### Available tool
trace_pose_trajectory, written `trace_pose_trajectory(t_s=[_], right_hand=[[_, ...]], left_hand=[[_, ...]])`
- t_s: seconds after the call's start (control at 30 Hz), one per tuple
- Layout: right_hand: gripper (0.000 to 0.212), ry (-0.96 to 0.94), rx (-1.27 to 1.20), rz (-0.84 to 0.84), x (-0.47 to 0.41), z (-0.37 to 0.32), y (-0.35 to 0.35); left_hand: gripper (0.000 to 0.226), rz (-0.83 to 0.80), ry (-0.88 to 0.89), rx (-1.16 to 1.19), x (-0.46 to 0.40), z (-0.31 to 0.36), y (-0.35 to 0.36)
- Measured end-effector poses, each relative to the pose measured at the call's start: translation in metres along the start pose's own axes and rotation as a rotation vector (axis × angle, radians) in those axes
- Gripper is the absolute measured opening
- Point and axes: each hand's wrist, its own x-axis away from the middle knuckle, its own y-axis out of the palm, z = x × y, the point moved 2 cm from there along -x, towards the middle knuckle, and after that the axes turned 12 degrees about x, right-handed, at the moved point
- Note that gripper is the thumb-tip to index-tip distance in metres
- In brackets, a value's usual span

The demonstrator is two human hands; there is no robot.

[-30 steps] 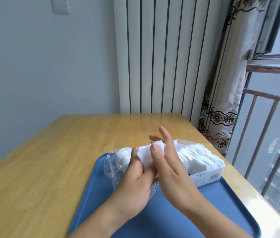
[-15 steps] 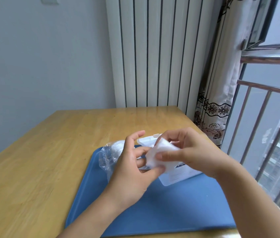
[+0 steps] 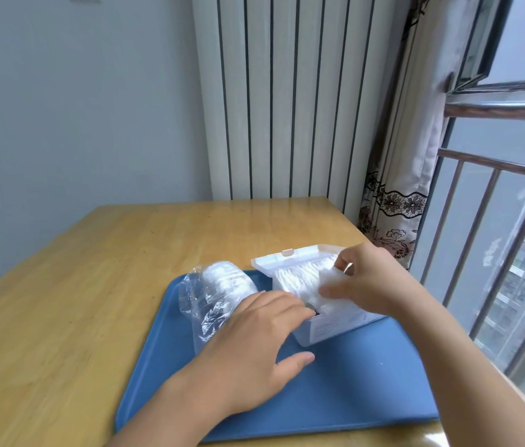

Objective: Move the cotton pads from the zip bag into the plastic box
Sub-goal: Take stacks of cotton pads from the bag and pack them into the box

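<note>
A clear zip bag (image 3: 213,298) with a stack of round white cotton pads (image 3: 227,279) inside lies on the blue tray (image 3: 335,388). To its right stands the white plastic box (image 3: 335,327), lid hinged open at the back, packed with white cotton pads (image 3: 300,279). My right hand (image 3: 370,279) is over the box and pinches a wad of white pads (image 3: 329,285), pressing it in among the others. My left hand (image 3: 254,346) lies with straight fingers on the bag's near end, fingertips touching the box's left wall.
The tray sits on a wooden table (image 3: 100,285). A white radiator (image 3: 287,98) stands behind the table, a patterned curtain (image 3: 399,175) to its right, and a window with metal bars (image 3: 493,240) runs along the right side.
My right hand has carried the wad of pads from in front of me to the right and down into the box. My left hand let go and dropped onto the bag.
</note>
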Motion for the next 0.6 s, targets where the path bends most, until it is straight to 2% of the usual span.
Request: trace_pose_trajectory(t_s=[0.17, 0.33, 0.47, 0.53, 0.6], right_hand=[[0.04, 0.119, 0.343, 0.02, 0.003, -0.002, 0.001], [0.05, 0.123, 0.487, 0.038, 0.002, -0.007, 0.007], [0.075, 0.043, 0.377, -0.047, 0.006, -0.002, 0.006], [0.067, 0.025, 0.209, -0.019, 0.006, 0.001, 0.0], [0.044, -0.052, 0.05, 0.173, 0.004, 0.005, -0.012]], left_hand=[[0.045, -0.001, 0.009, 0.004, -0.001, 0.004, 0.001], [0.041, -0.006, -0.002, 0.025, -0.001, 0.004, 0.002], [0.043, -0.008, 0.002, 0.025, 0.0, 0.006, 0.003], [0.044, -0.009, -0.004, 0.018, 0.0, 0.005, 0.004], [0.045, -0.01, -0.002, 0.018, 0.0, 0.004, 0.003]])
